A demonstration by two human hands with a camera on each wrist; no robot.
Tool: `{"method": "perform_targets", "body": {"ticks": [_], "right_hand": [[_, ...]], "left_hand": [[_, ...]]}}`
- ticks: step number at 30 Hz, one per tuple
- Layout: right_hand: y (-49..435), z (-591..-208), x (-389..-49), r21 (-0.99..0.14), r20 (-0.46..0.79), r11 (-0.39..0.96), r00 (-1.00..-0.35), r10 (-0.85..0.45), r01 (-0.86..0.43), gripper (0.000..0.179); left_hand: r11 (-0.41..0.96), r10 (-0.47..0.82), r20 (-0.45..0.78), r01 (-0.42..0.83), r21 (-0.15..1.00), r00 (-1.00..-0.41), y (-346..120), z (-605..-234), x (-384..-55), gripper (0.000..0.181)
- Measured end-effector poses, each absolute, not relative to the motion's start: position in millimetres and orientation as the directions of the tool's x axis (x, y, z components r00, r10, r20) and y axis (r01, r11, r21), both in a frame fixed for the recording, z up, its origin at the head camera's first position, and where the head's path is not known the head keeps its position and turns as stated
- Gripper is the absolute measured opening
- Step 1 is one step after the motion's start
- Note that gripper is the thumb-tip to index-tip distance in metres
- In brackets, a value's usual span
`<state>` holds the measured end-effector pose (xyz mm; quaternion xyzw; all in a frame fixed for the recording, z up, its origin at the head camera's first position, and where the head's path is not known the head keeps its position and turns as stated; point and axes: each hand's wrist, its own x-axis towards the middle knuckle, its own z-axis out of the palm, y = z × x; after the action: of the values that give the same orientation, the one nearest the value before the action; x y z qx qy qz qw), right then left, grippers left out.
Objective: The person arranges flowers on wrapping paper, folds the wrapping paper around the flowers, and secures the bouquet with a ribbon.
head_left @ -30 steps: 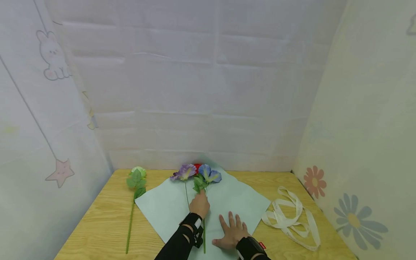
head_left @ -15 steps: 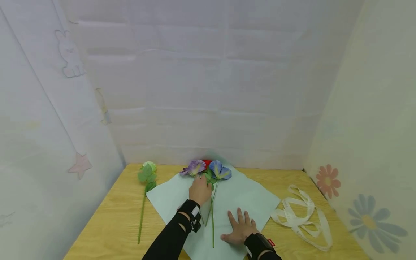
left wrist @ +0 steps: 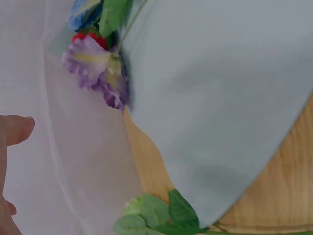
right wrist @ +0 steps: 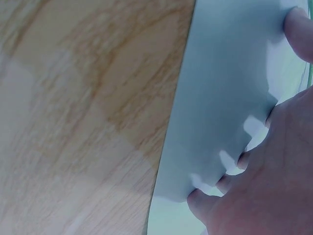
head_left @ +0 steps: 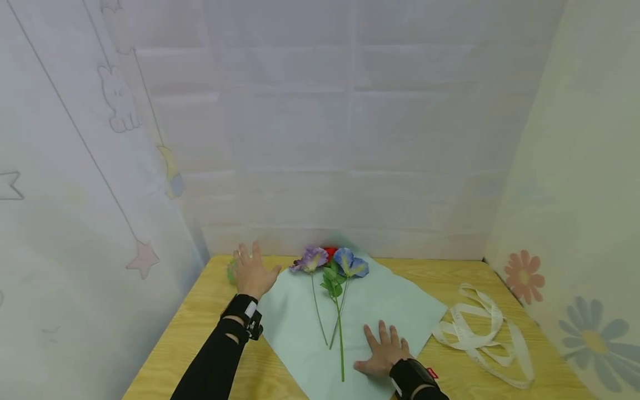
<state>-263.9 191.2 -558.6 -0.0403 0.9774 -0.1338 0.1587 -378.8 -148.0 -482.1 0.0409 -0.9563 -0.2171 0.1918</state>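
Note:
My left hand point(head_left: 254, 276), fingers spread and holding nothing, is over the left part of the table. It overlaps a pale green flower point(left wrist: 151, 213) with green leaves, hiding most of it in the head view. My right hand point(head_left: 384, 351) rests flat with spread fingers on a pale blue-green sheet of wrapping paper point(head_left: 400, 305). On that sheet lie a purple flower point(head_left: 312, 259), a blue flower point(head_left: 351, 263) and a red flower point(head_left: 330, 253), heads toward the back edge. Their thin stems converge toward the front, the leafy green stem point(head_left: 341, 344) reaching farthest.
A loose tangle of white printed ribbon point(head_left: 482, 333) lies on the wooden table point(head_left: 200, 333) right of the paper. Pale cloth walls point(head_left: 350, 139) rise behind and on both sides.
The left hand let go of the purple flower beside the others and moved left over the pale green one. My right hand stays on the paper. The head view has shifted slightly left.

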Motion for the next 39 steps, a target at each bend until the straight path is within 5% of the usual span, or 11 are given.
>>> {"method": "perform_targets", "body": {"ticks": [11,18,23,28,39], "right_hand": [[202.4,-556.9,-259.2,-0.27,-0.327,0.962,-0.937,-0.124,-0.033,0.1],[206.5,-563.6,-263.4,-0.261,-0.337,0.965,-0.933,-0.123,-0.033,0.102],[205.8,-559.4,-262.3,-0.266,-0.327,0.964,-0.937,-0.122,-0.032,0.102],[202.3,-560.9,-264.7,-0.269,-0.337,0.963,-0.934,-0.121,-0.028,0.103],[196.3,-569.0,-270.0,-0.282,-0.317,0.958,-0.939,-0.137,-0.045,0.102]], "left_hand": [[0.827,-0.289,0.062,-0.216,0.519,-0.955,-194.4,-553.9,-349.1,0.082],[0.856,-0.269,0.041,-0.219,0.468,-0.962,-204.5,-580.8,-337.6,0.048],[0.855,-0.294,0.053,-0.238,0.46,-0.954,-206.7,-577.4,-333.0,0.03],[0.806,-0.317,0.002,-0.269,0.527,-0.948,-214.8,-570.0,-329.3,0.037],[0.709,-0.369,0.181,-0.15,0.689,-0.912,-191.4,-507.6,-342.1,0.032]]}}
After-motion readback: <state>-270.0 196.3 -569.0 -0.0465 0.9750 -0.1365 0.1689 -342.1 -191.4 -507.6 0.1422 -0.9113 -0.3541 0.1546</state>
